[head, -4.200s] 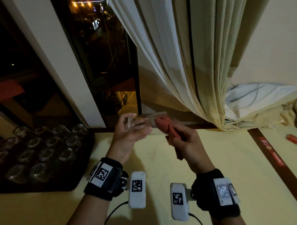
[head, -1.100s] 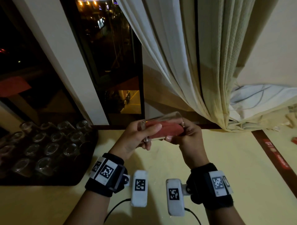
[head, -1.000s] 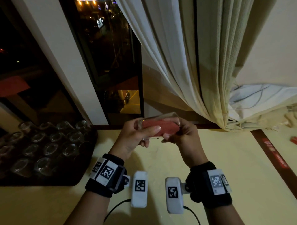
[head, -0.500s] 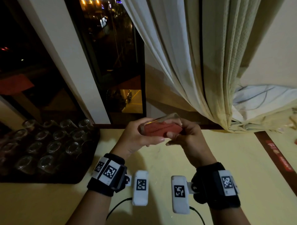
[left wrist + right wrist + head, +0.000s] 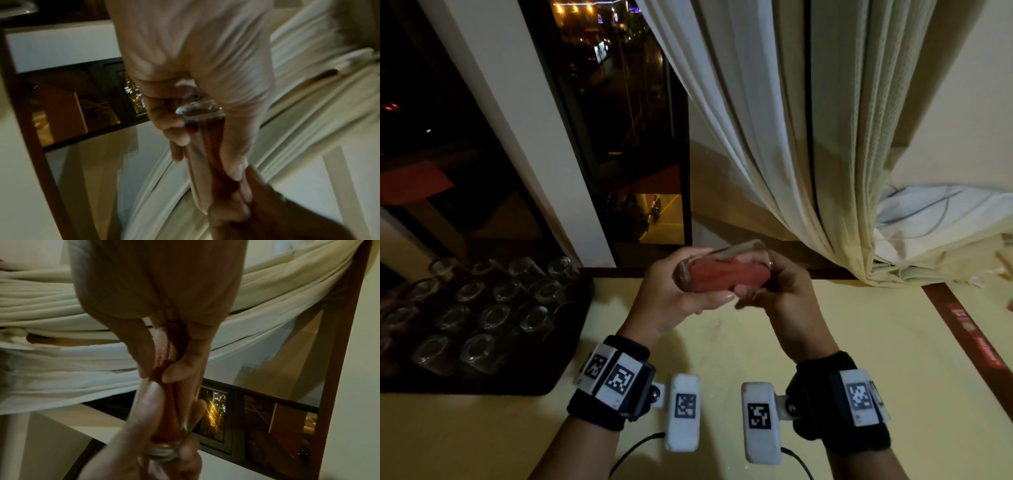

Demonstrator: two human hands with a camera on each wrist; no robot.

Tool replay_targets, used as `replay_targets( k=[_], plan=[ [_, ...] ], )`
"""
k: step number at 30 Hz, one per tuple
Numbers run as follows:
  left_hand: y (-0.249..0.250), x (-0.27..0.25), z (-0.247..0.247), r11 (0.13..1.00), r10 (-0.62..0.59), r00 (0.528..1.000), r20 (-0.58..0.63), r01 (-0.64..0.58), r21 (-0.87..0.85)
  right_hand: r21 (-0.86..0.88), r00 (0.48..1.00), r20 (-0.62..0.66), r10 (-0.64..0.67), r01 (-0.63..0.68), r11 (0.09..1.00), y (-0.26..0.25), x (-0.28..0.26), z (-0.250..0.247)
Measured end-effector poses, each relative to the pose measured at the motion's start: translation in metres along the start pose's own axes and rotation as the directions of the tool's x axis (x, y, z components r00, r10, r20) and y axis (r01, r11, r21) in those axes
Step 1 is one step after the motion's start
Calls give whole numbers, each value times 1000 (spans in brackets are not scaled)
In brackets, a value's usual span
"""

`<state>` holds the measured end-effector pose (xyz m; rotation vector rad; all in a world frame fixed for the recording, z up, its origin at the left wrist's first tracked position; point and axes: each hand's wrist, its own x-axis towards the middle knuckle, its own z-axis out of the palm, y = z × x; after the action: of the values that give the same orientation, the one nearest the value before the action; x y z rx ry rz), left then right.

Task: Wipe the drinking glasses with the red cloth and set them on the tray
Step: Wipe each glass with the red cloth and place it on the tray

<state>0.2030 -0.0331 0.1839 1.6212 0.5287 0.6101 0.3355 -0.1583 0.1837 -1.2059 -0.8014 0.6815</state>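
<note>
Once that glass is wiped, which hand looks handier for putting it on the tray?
Probably the left hand: it grips the glass and is nearer the tray. The right hand pinches the red cloth.

Red cloth (image 5: 722,275) now stuffed inside the glass (image 5: 722,263).

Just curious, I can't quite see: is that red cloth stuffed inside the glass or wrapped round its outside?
Inside. The red cloth fills the glass, which lies sideways in the left hand; the right hand pinches the cloth at the mouth.
</note>
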Motion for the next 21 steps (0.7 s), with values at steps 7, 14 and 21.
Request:
replay_targets(
  k=[7,14,21],
  plan=[
    [-1,-3,11,997,-4,998,62,9,-79,-26,999,-43,-20,19,999,-14,1,1],
    [0,-4,5,992,119,993,-22,-117,49,-150,994,74,81,-69,986,-16,1,-4],
    [5,-3,5,1000,-10,991,131,13,-27,-81,994,-94,-47,40,996,-10,-2,5]
  ],
)
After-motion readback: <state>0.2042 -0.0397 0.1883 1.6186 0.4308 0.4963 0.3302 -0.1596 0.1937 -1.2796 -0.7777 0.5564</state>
